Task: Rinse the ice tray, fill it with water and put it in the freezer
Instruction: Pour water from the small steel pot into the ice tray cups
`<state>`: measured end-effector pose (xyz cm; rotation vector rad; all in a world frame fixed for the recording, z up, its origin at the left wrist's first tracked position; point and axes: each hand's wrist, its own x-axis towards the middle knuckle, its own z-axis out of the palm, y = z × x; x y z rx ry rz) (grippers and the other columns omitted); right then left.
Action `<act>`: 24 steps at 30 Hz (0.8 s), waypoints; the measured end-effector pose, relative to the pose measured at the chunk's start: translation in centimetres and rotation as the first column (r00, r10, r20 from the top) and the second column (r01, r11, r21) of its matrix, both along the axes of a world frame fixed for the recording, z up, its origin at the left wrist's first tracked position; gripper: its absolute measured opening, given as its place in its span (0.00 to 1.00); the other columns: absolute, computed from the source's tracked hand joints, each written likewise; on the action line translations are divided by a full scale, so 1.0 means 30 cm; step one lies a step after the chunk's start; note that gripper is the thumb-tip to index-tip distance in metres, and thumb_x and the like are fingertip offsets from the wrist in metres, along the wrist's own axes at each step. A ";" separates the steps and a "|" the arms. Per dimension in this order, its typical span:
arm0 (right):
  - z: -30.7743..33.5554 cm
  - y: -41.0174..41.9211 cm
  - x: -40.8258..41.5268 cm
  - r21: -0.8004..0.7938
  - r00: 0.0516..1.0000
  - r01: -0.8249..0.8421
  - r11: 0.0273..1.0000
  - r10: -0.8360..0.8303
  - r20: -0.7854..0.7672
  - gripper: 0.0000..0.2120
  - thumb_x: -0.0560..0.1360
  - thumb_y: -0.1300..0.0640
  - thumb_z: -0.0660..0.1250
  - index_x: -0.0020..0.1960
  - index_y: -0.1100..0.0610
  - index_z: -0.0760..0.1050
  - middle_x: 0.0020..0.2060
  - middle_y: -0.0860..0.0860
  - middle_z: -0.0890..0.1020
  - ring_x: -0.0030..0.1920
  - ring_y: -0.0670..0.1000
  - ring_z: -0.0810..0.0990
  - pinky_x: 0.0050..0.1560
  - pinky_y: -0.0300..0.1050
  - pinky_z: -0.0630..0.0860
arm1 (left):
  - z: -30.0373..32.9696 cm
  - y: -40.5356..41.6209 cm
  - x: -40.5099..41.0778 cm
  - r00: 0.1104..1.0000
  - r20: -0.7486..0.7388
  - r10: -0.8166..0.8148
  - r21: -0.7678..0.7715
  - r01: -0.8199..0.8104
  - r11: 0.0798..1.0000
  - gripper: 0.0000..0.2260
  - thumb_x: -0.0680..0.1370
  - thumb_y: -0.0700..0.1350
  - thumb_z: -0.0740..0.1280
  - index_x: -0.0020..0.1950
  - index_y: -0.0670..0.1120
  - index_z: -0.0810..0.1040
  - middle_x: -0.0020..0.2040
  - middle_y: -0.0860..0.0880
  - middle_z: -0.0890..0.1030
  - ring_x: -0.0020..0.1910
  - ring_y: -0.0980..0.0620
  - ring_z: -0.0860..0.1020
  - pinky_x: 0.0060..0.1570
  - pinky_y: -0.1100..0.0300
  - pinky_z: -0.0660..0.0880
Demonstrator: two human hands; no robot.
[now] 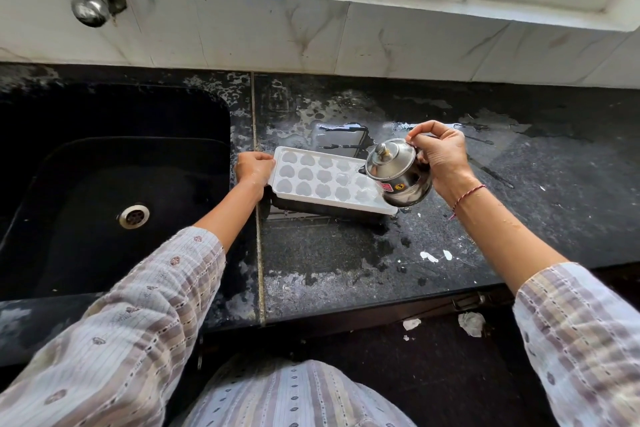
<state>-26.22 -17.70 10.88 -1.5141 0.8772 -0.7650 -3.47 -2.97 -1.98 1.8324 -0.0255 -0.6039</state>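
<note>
Ice tray [322,177] on counter, left hand [254,168] gripping its end, right hand [441,158] gripping tilted steel pot [398,172] above.

Person, seen from the head camera.

- Garment: loose tunic of thin woven cotton, off-white ground with broad stripes of pale mauve and beige, fine stitched lines of small dark dashes between the stripes, and scattered small motifs in dusty brown-pink.
- Left sleeve [138,315]: wide, ending partway along the forearm, plain hemmed edge.
- Right sleeve [575,333]: same cloth and cut, also ending on the forearm.
- Tunic front [294,395]: same stripes, running lengthwise.
- Right wrist: thin red-and-pink thread bracelet [467,194], a loose end hanging.
- Left hand [254,168] and right hand [441,158]: no gloves.
</note>
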 end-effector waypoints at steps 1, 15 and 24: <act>0.001 0.000 0.000 -0.001 1.000 -0.002 1.000 0.002 0.001 0.15 0.70 0.74 0.62 0.32 0.56 0.75 0.23 0.44 0.78 0.23 0.38 0.72 0.27 0.28 0.67 | -0.001 -0.001 0.002 1.000 -0.003 0.000 -0.006 0.000 1.000 0.06 0.76 0.36 0.67 0.50 0.41 0.82 0.56 0.42 0.82 0.56 0.44 0.80 0.56 0.49 0.79; 0.003 -0.002 -0.008 -0.046 1.000 -0.010 0.999 0.009 -0.023 0.15 0.71 0.73 0.63 0.33 0.56 0.75 0.32 0.49 0.77 0.34 0.43 0.73 0.31 0.28 0.70 | 0.002 -0.001 -0.004 1.000 0.011 0.011 0.000 -0.011 1.000 0.04 0.76 0.37 0.67 0.47 0.44 0.81 0.55 0.43 0.82 0.55 0.45 0.80 0.55 0.51 0.79; -0.002 -0.006 -0.007 0.033 0.999 0.032 0.999 -0.033 0.027 0.17 0.71 0.73 0.63 0.31 0.54 0.75 0.25 0.44 0.78 0.24 0.38 0.72 0.25 0.27 0.66 | 0.011 0.003 -0.008 1.000 0.008 0.013 0.003 -0.013 1.000 0.05 0.75 0.37 0.67 0.45 0.45 0.81 0.54 0.43 0.82 0.54 0.45 0.81 0.55 0.49 0.79</act>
